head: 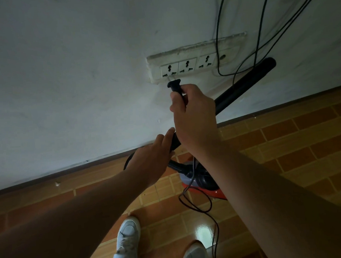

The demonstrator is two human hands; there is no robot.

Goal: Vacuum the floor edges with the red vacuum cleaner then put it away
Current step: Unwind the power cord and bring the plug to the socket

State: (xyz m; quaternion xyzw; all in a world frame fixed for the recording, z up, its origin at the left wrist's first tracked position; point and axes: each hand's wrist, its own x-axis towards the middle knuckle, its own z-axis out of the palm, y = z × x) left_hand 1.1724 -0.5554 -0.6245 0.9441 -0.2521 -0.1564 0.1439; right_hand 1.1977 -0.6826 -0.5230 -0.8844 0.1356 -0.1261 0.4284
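My right hand (pixel 192 107) pinches the black plug (pixel 175 84), prongs pointing up at the leftmost socket (pixel 169 70) just above, while my left hand (pixel 153 157) grips the slanting wand (pixel 242 84) over the red vacuum cleaner (pixel 205 188) on the floor tiles.

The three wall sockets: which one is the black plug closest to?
The leftmost socket: the plug in the right hand points its pins at it; the others lie further right.
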